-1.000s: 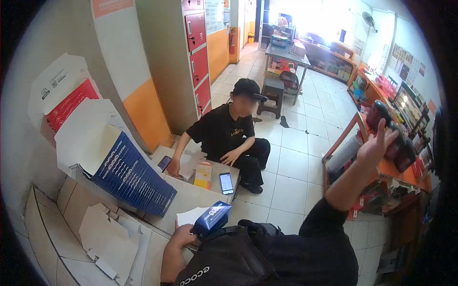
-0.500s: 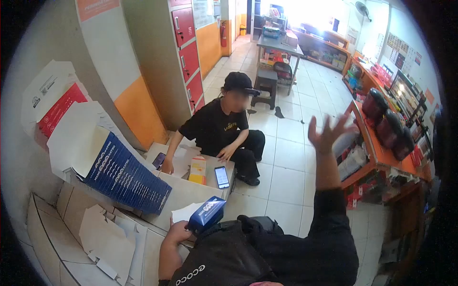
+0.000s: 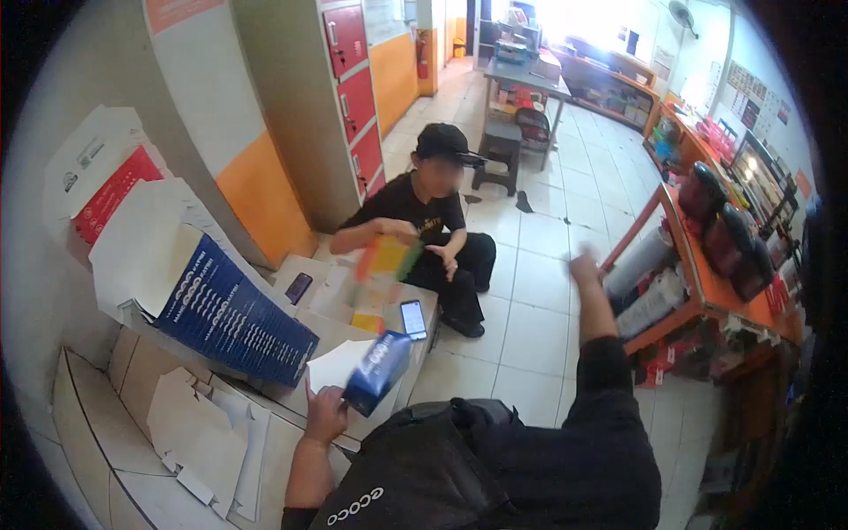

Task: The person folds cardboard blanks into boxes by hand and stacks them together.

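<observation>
My left hand (image 3: 327, 414) grips a folded blue carton (image 3: 378, 372) with a white flap, above the tiled ledge at lower centre. Raised over the floor at the right, my right hand (image 3: 583, 265) is blurred, and its fingers cannot be made out. A stack of blue printed cartons (image 3: 232, 305) leans to the left of the held carton. Flat white cardboard pieces (image 3: 199, 442) lie below that stack. Across the ledge, a seated person (image 3: 427, 199) in a black cap holds a blurred yellow, red and green carton (image 3: 389, 262).
Two phones, one dark (image 3: 299, 287) and one lit (image 3: 412, 320), lie on the tiled ledge (image 3: 291, 406). Red lockers (image 3: 357, 104) stand behind the person. An orange shelf (image 3: 698, 274) with dark red rounded items is at the right. A grey stool (image 3: 499, 157) stands farther back.
The seated person has lifted a colourful carton off the ledge. My right hand has dropped a little from its raised, spread pose. The blue carton in my left hand has tilted slightly.
</observation>
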`<state>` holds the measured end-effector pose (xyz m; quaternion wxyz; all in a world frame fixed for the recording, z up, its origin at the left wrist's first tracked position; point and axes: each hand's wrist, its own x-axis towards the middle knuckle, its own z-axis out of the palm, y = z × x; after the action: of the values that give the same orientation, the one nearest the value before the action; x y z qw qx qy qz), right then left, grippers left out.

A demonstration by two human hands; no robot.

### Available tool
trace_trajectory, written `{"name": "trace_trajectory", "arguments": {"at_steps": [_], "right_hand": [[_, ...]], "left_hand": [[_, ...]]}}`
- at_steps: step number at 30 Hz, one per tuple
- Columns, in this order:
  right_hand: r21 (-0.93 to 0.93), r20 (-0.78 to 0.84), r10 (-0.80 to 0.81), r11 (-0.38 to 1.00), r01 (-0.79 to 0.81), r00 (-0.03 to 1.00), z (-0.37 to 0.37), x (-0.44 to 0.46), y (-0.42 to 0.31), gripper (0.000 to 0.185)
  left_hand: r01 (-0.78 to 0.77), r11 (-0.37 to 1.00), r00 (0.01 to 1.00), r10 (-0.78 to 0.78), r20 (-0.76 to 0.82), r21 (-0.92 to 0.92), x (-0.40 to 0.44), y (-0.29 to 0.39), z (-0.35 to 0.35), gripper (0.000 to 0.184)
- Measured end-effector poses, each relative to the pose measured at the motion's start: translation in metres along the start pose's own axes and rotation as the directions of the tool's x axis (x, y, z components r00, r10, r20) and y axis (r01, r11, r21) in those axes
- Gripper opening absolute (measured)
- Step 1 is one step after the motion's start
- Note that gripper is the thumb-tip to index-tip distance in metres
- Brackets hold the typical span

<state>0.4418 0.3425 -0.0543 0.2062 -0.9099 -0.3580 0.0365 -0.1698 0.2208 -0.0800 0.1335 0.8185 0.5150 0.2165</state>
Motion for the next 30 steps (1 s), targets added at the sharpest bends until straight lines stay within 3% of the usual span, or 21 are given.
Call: {"name": "trace_trajectory", "arguments": {"at_steps": [1, 2, 3, 4, 5, 6, 7, 8, 9, 10, 11, 13, 15, 17, 19, 22, 25, 28, 30], "right_hand": [[0.110, 0.022, -0.492, 0.867, 0.487, 0.870, 0.004, -0.045, -0.036, 0.071], [0.258, 0.096, -0.744, 0.660, 0.705, 0.661, 0.010, -0.086, -0.081, 0.074], [0.496, 0.162, -0.941, 0.338, 0.800, 0.297, -0.005, -0.136, -0.130, 0.079], [0.360, 0.281, -0.957, 0.173, 0.917, 0.070, -0.034, -0.190, -0.167, 0.087], [0.554, 0.360, -0.931, 0.158, 0.817, -0.064, -0.011, -0.217, -0.181, 0.093], [0.603, 0.283, -0.929, -0.019, 0.798, -0.237, 0.000, -0.244, -0.188, 0.093], [0.598, 0.425, -0.850, 0.005, 0.801, -0.312, -0.018, -0.272, -0.205, 0.088], [0.630, 0.393, -0.846, -0.036, 0.776, -0.359, -0.009, -0.287, -0.208, 0.057], [0.619, 0.466, -0.817, 0.027, 0.785, -0.340, -0.013, -0.298, -0.219, 0.040], [0.650, 0.430, -0.871, 0.115, 0.751, -0.239, -0.011, -0.307, -0.219, 0.037], [0.738, 0.325, -0.926, 0.121, 0.663, -0.192, -0.008, -0.313, -0.216, 0.035], [0.748, 0.351, -0.903, 0.111, 0.655, -0.248, -0.012, -0.318, -0.213, 0.037], [0.752, 0.489, -0.836, 0.259, 0.606, -0.250, -0.019, -0.317, -0.209, 0.040], [0.737, 0.571, -0.789, 0.370, 0.566, -0.228, -0.024, -0.311, -0.203, 0.041], [0.723, 0.626, -0.762, 0.485, 0.492, -0.168, -0.020, -0.306, -0.196, 0.040], [0.743, 0.616, -0.775, 0.512, 0.432, -0.140, -0.029, -0.302, -0.195, 0.037], [0.703, 0.664, -0.742, 0.576, 0.417, -0.093, -0.037, -0.299, -0.198, 0.038], [0.671, 0.687, -0.725, 0.608, 0.424, -0.045, -0.038, -0.289, -0.201, 0.037], [0.739, 0.565, -0.824, 0.483, 0.470, -0.040, -0.032, -0.280, -0.203, 0.036]], "left_hand": [[-0.058, 0.998, 0.998, 0.058, 0.009, -0.002, 0.006, 0.010, -0.003, 0.016], [-0.157, 0.986, 0.986, 0.153, 0.068, 0.048, 0.012, 0.017, -0.007, 0.017], [-0.296, 0.948, 0.954, 0.288, 0.082, 0.115, 0.019, 0.020, -0.007, 0.020], [-0.311, 0.927, 0.946, 0.280, 0.164, 0.208, 0.023, 0.026, -0.008, 0.020], [-0.357, 0.904, 0.930, 0.322, 0.176, 0.235, 0.030, 0.032, -0.012, 0.020], [-0.401, 0.885, 0.914, 0.371, 0.162, 0.237, 0.036, 0.040, -0.021, 0.016], [-0.438, 0.866, 0.898, 0.413, 0.150, 0.239, 0.041, 0.036, -0.023, 0.013], [-0.458, 0.839, 0.889, 0.439, 0.130, 0.295, 0.044, 0.046, -0.038, 0.008], [-0.430, 0.846, 0.903, 0.407, 0.139, 0.316, 0.046, 0.054, -0.054, 0.014], [-0.408, 0.849, 0.913, 0.382, 0.145, 0.335, 0.046, 0.057, -0.071, 0.020], [-0.382, 0.846, 0.916, 0.399, 0.034, 0.371, 0.045, 0.055, -0.090, 0.027], [-0.345, 0.834, 0.875, 0.452, -0.175, 0.431, 0.045, 0.050, -0.129, 0.040], [-0.059, 0.832, 0.961, 0.197, -0.195, 0.552, 0.047, 0.048, -0.199, 0.067], [0.071, 0.902, 0.888, 0.138, -0.439, 0.426, 0.049, 0.015, -0.258, 0.074], [0.317, 0.715, 0.894, -0.006, -0.448, 0.623, 0.052, -0.022, -0.296, 0.068], [0.187, 0.755, 0.982, -0.167, -0.091, 0.629, 0.056, -0.067, -0.320, 0.042], [0.179, 0.844, 0.960, -0.263, 0.098, 0.505, 0.065, -0.064, -0.324, 0.018], [-0.024, 0.965, 0.991, 0.058, -0.121, 0.263, 0.064, -0.045, -0.298, 0.014], [0.007, 0.988, 0.995, 0.008, -0.098, 0.152, 0.063, -0.006, -0.291, 0.016]]}}
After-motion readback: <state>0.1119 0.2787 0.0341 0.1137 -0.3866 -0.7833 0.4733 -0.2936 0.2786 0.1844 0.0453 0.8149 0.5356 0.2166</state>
